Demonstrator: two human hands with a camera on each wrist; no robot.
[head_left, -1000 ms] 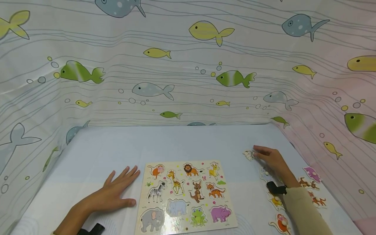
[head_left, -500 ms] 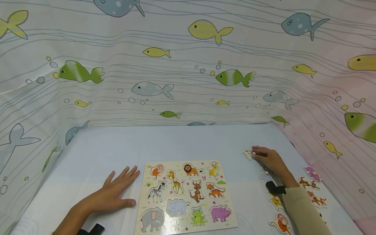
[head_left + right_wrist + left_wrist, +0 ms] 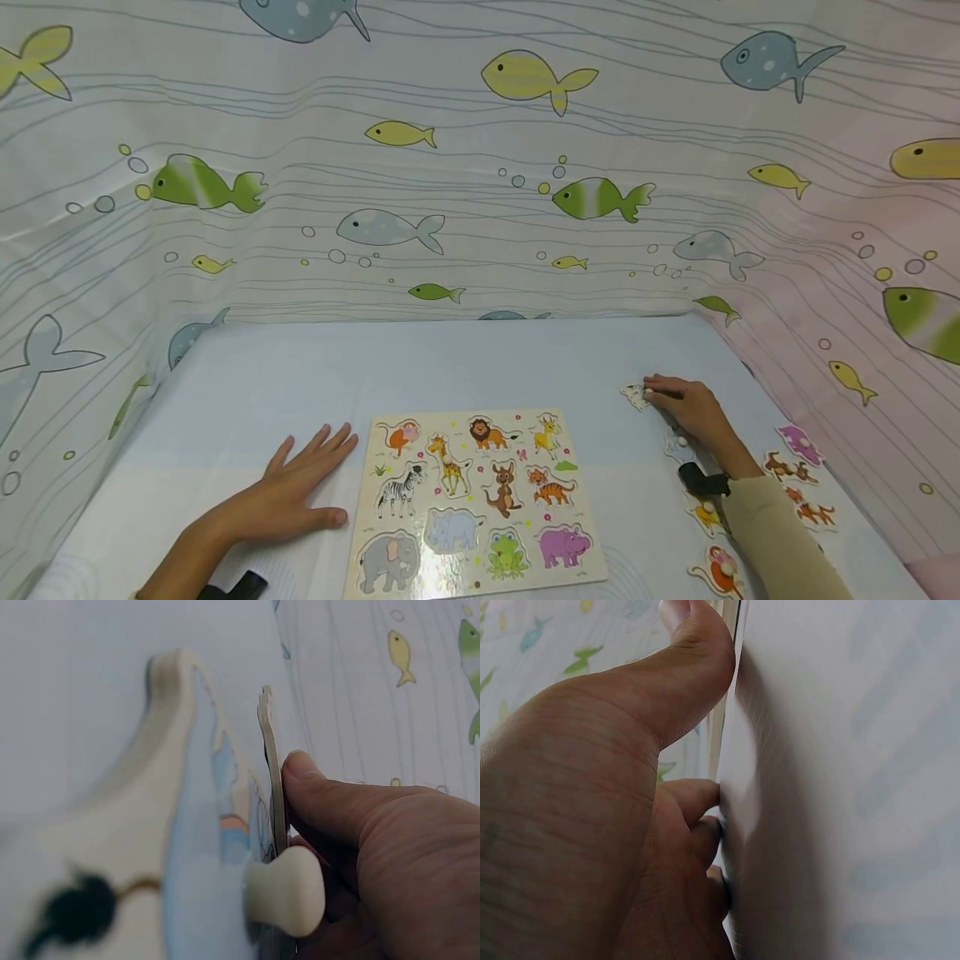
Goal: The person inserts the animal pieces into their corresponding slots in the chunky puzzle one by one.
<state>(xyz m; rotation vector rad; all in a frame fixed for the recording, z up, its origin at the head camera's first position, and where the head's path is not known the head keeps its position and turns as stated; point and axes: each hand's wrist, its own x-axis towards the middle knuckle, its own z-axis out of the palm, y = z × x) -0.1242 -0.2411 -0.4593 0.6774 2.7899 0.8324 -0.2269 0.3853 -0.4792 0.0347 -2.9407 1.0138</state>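
My right hand pinches a black-and-white zebra puzzle piece lying on the table at the right, beyond the board. In the right wrist view the thumb is at the edge of that thin piece; the other fingertips are mostly hidden. Closer to that camera is a light blue animal piece with a pale round knob. Beside the left edge of the animal puzzle board, my left hand rests palm down, fingers spread, holding nothing.
Under and next to my right forearm lie a blue piece, a yellow piece and a monkey piece. Farther right are a purple piece, a brown piece and a tiger piece. A fish-patterned curtain surrounds the table.
The fingers of my right hand have drawn in slightly around the zebra piece, which stays in its place. My left hand and the board have not moved.
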